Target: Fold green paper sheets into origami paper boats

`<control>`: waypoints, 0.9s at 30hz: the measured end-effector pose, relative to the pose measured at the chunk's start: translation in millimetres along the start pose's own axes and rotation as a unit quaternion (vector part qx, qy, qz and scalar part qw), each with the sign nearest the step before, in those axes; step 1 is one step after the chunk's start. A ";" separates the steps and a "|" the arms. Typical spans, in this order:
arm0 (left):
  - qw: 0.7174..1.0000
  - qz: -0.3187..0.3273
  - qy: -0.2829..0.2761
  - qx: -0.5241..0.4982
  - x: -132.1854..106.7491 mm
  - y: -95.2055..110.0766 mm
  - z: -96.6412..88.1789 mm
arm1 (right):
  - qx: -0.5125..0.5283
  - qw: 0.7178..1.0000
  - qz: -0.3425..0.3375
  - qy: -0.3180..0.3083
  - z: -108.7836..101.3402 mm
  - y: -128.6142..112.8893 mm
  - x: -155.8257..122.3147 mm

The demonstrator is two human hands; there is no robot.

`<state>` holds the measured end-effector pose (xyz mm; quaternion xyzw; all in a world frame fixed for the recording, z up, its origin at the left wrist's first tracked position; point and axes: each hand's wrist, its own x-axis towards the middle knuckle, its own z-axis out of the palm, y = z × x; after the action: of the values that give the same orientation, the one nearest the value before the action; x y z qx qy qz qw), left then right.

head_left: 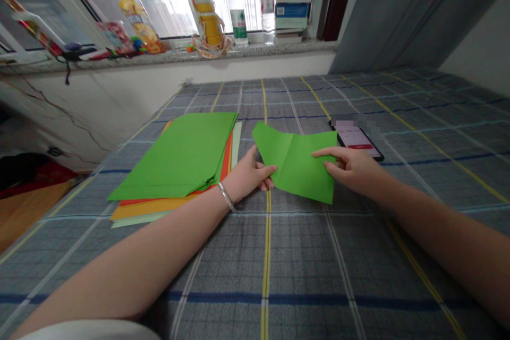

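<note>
A green paper sheet [297, 162], already creased down its middle, lay on the plaid bedspread [295, 265] just right of the stack of coloured paper [179, 162]. The left hand [249, 172] pinched the sheet's near left edge between thumb and fingers, while the right hand [350, 167] rested flat on the right half, index finger stretched toward the crease. To fold it cleanly, the edges probably needed lining up before any pressing, on this soft surface especially. A phone [356, 138] lay just behind the right hand, its screen lit.
</note>
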<state>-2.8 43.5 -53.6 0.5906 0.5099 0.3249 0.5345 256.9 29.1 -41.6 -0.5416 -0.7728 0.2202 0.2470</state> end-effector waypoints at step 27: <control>0.873 0.290 0.001 0.392 0.4 -14.0 0.9 | -0.088 0.988 -0.122 -0.041 7.6 1.1 2.3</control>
<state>-5.4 42.3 -67.4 0.8725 0.4022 0.2393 0.1403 252.3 31.0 -47.9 -0.4531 -0.8591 0.1418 0.1912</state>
